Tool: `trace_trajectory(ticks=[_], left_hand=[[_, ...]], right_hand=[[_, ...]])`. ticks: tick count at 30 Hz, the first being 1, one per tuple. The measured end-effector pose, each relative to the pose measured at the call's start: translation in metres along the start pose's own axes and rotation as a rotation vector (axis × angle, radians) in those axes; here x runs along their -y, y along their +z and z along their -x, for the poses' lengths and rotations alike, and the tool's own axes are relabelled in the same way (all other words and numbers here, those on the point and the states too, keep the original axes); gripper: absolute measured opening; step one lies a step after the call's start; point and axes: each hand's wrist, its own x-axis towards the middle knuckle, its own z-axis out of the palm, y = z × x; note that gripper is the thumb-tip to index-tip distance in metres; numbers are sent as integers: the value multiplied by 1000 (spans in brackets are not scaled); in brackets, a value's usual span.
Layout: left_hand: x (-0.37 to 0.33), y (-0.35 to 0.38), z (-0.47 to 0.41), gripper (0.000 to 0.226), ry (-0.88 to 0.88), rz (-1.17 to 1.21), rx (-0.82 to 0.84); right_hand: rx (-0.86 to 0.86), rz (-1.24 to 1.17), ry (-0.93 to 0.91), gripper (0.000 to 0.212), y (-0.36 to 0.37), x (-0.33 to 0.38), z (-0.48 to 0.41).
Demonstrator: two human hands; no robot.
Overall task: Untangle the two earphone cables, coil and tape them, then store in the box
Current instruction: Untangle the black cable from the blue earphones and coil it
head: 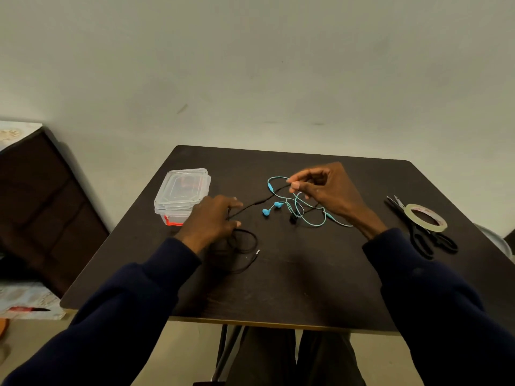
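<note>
From my remote seat, I watch the left hand (211,218) rest low on the dark worktop (306,280), fingers curled around the black earphone cable (257,203). The right hand (326,190) is raised, thumb and forefinger pinching the same cable farther along, so a stretch runs taut between the hands. The blue earphone cable (315,224) lies looped under the right hand, crossing the black one. I cannot tell whether the right hand's fingers also hold its upper loop. Slack black loops and the plug (257,251) lie just beside the left wrist. The lidded clear box (182,192) sits just beyond the left hand. The tape roll (426,217) rests on the scissors (423,240), well right of the right hand.
</note>
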Motion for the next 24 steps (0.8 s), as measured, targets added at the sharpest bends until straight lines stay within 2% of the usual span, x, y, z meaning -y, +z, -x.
trace_trajectory(ticks=[2,4,7,11,15,19,24], left_hand=[[-10,-7,-2,63,118,-22,-73],[-26,-13,-8,65,241,148,-128],[-48,-16,-20,44,312,434,-118],[-49,-14,-25,16,252,598,-186],[-33,-17,-22,19,144,759,-176],[-17,-20,-8,18,127,869,-111],[-2,-17,5,17,146,844,17]], right_hand=[[42,87,-35,13,3,7,-11],[83,106,-67,11,6,13,-23],[106,81,-110,8,10,17,-34],[132,72,-69,6,11,7,-38],[118,144,-20,6,-3,-16,-36],[35,199,-28,7,-4,-35,-32],[-62,324,-57,6,1,-54,-31]])
